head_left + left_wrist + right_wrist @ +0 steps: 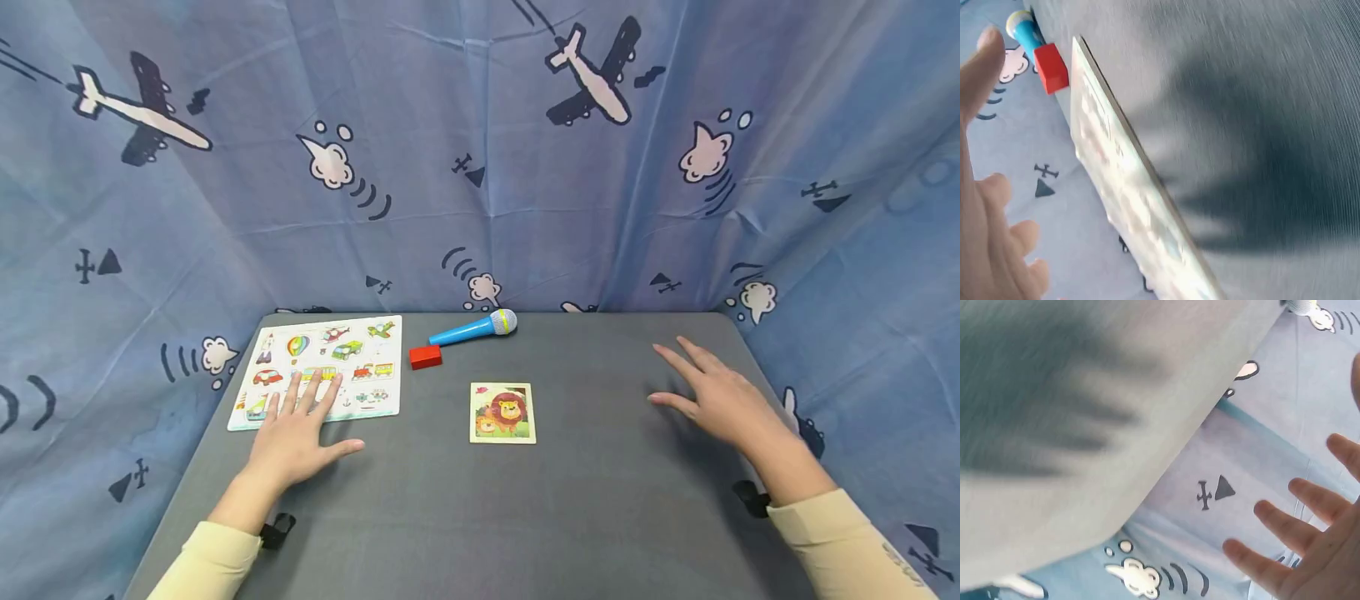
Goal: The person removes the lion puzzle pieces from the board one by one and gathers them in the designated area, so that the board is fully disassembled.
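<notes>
On the head view, a grey desk (600, 500) sits inside a blue curtain printed with planes. Left hand (296, 433) lies flat, fingers spread and straight, fingertips over the near edge of the vehicle puzzle board (330, 350), palm on the desk just in front of it. It grips nothing. The board lies flat at the desk's far left; its long axis runs left-right, near edge roughly parallel to the desk's front edge, slightly skewed. Right hand (716, 396) is over the right side of the desk, fingers spread and straight, pointing away and to the left, holding nothing; contact with the surface cannot be told. A lion picture card (502, 412) lies flat mid-desk, between the two hands and well apart from both, upright to the viewer. A red block (425, 357) sits just right of the board's far corner. A blue toy microphone (472, 329) lies just behind the block, long axis running left-right and tilted, grey head pointing right and slightly away.

Left wrist view: blurred. Board (1129, 181) seen edge-on as a diagonal slab on the desk, its print too smeared to read. Red block (1050, 67) and microphone (1022, 28) are beyond its far end. Fingers (997, 250) at frame left are open, nothing in them.

Right wrist view: also blurred. Spread fingers (1291, 525) at lower right, empty, with the desk edge and curtain behind. Finger shadows fall on the desk top.
</notes>
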The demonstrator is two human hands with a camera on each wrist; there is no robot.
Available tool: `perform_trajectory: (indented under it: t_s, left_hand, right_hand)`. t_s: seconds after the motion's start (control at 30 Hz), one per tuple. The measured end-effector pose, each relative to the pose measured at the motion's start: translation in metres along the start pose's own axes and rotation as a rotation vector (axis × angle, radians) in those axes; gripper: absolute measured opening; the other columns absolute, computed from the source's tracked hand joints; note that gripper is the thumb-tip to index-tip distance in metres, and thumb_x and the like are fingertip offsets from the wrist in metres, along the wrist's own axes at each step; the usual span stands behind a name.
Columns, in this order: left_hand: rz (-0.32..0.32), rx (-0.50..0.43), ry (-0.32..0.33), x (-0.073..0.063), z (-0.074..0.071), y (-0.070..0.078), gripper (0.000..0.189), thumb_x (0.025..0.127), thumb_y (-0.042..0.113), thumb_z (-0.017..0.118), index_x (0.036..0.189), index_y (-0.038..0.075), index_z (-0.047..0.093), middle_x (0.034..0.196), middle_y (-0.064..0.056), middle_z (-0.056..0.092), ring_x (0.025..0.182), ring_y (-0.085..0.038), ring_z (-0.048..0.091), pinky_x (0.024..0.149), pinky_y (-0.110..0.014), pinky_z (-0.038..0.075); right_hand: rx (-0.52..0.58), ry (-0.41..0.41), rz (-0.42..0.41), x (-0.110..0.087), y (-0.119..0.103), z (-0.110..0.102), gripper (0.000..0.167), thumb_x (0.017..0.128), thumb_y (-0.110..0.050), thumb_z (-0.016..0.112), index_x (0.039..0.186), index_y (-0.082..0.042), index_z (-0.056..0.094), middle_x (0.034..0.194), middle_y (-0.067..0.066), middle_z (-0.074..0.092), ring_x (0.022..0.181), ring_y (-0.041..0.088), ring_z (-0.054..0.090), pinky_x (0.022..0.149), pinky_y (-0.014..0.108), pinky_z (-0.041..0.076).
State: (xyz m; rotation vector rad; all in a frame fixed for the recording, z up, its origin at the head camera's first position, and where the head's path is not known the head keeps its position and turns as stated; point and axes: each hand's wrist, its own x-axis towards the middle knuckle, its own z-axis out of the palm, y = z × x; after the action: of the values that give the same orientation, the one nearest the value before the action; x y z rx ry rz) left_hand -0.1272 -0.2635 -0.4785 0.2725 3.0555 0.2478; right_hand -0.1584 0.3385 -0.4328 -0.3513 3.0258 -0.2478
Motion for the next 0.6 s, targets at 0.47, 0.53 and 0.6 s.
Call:
perform_trajectory:
  t_s: [0.47, 0.53, 0.6]
  left_hand:
    - [0.085, -0.237, 0.108, 0.017, 0.033, 0.047, 0.097, 0.085, 0.063, 0.069, 0.161, 0.02, 0.028, 0.166, -0.009, 0.029, 0.155, -0.04, 0.013, 0.124, -0.061, 0.012]
    - [0.083, -0.269, 0.112, 0.018, 0.035, 0.053, 0.096, 0.086, 0.062, 0.07, 0.161, 0.019, 0.028, 0.165, -0.008, 0.031, 0.155, -0.038, 0.015, 0.125, -0.058, 0.013]
    - [0.075, -0.298, 0.109, 0.019, 0.036, 0.059, 0.097, 0.086, 0.061, 0.07, 0.161, 0.019, 0.027, 0.165, -0.008, 0.032, 0.155, -0.036, 0.017, 0.126, -0.056, 0.014]
  right_hand:
    - [0.188, 0.191, -0.073, 0.017, -0.035, 0.027, 0.057, 0.093, -0.027, 0.073, 0.144, -0.011, 0.055, 0.138, 0.018, 0.06, 0.114, 0.039, 0.065, 0.091, 0.065, 0.049]
    - [0.204, 0.199, -0.081, 0.02, -0.041, 0.03, 0.056, 0.093, -0.027, 0.073, 0.143, -0.01, 0.055, 0.136, 0.018, 0.061, 0.113, 0.038, 0.065, 0.091, 0.063, 0.05]
    - [0.224, 0.21, -0.089, 0.024, -0.047, 0.032, 0.054, 0.093, -0.026, 0.073, 0.142, -0.009, 0.057, 0.135, 0.017, 0.062, 0.112, 0.037, 0.065, 0.091, 0.062, 0.051]
